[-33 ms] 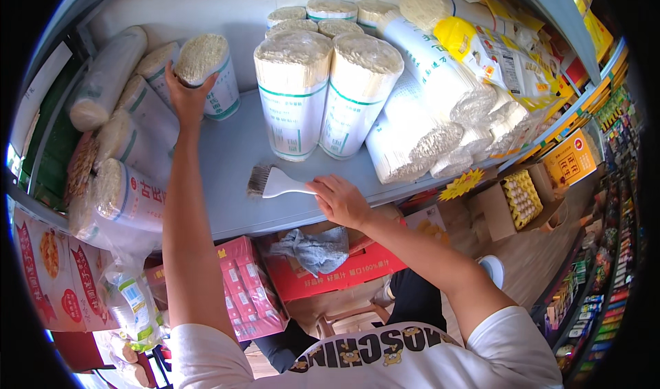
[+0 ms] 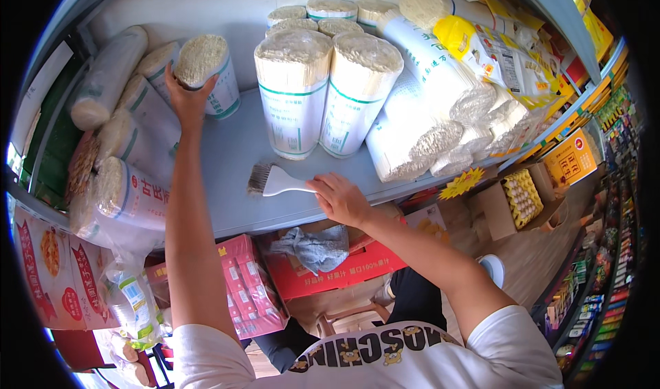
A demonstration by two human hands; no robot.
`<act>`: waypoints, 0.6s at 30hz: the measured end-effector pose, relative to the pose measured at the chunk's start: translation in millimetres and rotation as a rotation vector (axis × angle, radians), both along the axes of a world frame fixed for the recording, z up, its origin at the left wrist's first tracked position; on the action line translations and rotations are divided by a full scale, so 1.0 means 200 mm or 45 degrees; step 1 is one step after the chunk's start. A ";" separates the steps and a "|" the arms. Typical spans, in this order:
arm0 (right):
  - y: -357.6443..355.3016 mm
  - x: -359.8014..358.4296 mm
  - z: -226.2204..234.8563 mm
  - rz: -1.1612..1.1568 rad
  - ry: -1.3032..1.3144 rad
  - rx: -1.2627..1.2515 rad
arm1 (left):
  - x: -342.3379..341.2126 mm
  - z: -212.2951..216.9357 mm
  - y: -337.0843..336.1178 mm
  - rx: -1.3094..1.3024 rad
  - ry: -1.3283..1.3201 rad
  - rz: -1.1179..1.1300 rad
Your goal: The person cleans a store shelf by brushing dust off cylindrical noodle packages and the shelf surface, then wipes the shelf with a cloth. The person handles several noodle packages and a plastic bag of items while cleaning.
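Note:
My left hand (image 2: 188, 102) is wrapped round the near side of an upright round pack of dried noodles (image 2: 221, 88), in white paper with a green band. That pack stands at the back left of the grey-blue shelf (image 2: 230, 159). In my right hand (image 2: 342, 199), near the shelf's front edge, is the handle of a flat white brush (image 2: 280, 181). Its dark bristles point left and appear to rest on the shelf. Two taller noodle packs (image 2: 294, 97) stand side by side beyond the brush, with several more behind them.
More noodle packs (image 2: 134, 190) lie piled on the left. On the right are stacked noodle packs (image 2: 412, 141) and yellow bags (image 2: 481, 52). Below the front edge, a grey-blue cloth (image 2: 315, 249) lies on a red carton (image 2: 337, 279) beside pink wrapped boxes (image 2: 251, 293). An egg tray (image 2: 522, 198) sits at right.

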State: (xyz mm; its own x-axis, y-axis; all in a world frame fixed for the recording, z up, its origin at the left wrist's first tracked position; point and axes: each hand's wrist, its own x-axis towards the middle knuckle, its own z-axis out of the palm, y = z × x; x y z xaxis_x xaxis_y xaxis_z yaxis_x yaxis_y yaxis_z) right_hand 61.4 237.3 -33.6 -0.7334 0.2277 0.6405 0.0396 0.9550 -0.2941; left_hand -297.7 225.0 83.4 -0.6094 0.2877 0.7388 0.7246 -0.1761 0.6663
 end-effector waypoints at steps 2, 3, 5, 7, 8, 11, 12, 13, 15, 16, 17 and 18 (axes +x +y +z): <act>-0.01 -0.01 0.02 0.008 -0.008 -0.024 | 0.01 -0.04 -0.08 0.028 0.005 0.096; -0.01 -0.01 0.03 0.011 0.006 -0.025 | 0.05 -0.05 -0.10 0.018 -0.007 0.147; -0.01 -0.01 0.02 0.023 0.025 -0.016 | 0.12 -0.07 -0.16 0.019 -0.036 0.220; -0.01 -0.01 0.02 0.023 0.040 -0.009 | 0.17 -0.10 -0.22 0.046 -0.064 0.263; -0.01 -0.01 0.02 0.017 0.042 -0.009 | 0.19 -0.12 -0.26 -0.007 -0.036 0.318; -0.01 0.00 0.02 -0.005 0.036 -0.016 | 0.28 -0.14 -0.36 -0.172 0.020 0.425; -0.01 0.00 0.02 -0.008 0.036 -0.013 | 0.29 -0.14 -0.39 -0.214 0.025 0.433; -0.02 0.01 0.02 -0.017 0.047 -0.013 | 0.31 -0.13 -0.42 -0.256 0.029 0.440; -0.02 0.00 0.01 -0.013 0.056 -0.011 | 0.27 -0.15 -0.46 -0.220 0.104 0.421; -0.02 -0.01 0.01 -0.009 0.063 -0.009 | 0.26 -0.16 -0.48 -0.201 0.144 0.413; -0.02 -0.01 0.01 -0.004 0.069 -0.007 | 0.26 -0.18 -0.50 -0.193 0.147 0.409; -0.02 -0.01 0.01 -0.007 0.070 -0.002 | 0.28 -0.19 -0.51 -0.184 0.147 0.396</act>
State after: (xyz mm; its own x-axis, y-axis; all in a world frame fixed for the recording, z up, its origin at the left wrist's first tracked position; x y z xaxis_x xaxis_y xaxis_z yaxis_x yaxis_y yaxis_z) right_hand 60.4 234.1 -32.1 -0.6956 0.2323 0.6798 0.0282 0.9544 -0.2972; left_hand -241.9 122.5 45.6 -0.5992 0.2079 0.7731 0.8006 0.1545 0.5789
